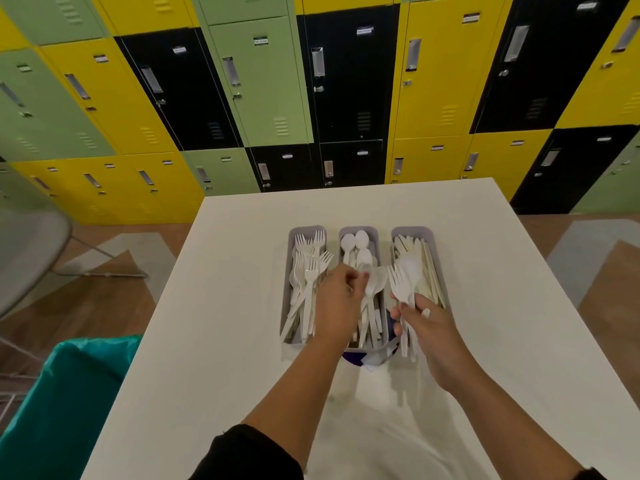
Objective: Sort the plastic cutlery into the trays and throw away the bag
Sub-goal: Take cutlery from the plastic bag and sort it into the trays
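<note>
R hand [420, 322] grips cutlery bunch [405, 282] — L hand [341, 299] pinches spoon [374, 285].

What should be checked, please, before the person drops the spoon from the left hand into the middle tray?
1. Left hand pinches a spoon: ok.
2. Spoon is over the middle tray, which holds spoons: ok.
3. Right hand grips a mixed bunch, forks and a spoon: ok, still to sort.
4. Fork tray and knife tray hold one kind each: ok.
5. Bag lies on the table, mostly hidden by the arms: cannot tell if empty.
</note>
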A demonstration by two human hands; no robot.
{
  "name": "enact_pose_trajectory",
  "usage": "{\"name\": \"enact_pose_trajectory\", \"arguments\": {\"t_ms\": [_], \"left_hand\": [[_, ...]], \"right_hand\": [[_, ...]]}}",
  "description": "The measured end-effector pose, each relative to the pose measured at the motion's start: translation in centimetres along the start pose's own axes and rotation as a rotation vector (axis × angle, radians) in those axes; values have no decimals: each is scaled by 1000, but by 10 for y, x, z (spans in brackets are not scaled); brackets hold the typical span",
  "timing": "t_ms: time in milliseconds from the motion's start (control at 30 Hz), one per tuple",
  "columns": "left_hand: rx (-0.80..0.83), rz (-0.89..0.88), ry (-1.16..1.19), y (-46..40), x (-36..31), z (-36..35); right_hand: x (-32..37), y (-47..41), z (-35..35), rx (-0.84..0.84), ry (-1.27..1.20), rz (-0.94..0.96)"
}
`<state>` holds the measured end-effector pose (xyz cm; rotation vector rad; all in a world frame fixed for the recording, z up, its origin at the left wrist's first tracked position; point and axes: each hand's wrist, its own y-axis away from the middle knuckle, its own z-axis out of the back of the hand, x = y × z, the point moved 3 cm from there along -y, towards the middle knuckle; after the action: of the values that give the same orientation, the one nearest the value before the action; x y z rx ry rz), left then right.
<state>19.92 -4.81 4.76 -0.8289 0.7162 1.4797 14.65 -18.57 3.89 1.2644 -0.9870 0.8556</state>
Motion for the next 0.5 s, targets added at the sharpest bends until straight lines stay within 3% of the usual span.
{"name": "enact_pose_trajectory", "arguments": {"t_ms": [100,167,367,500], "left_hand": [[407,159,252,-1,-21,-12],[528,221,370,-1,-25,-16],[420,387,680,-9,-25,-19],[269,440,684,-19,-25,-19]], "right_hand": [[2,4,-6,49,47,38],[5,7,-9,87,45,52],[7,9,-8,184,55,71],[4,9,-9,216,70,52]]}}
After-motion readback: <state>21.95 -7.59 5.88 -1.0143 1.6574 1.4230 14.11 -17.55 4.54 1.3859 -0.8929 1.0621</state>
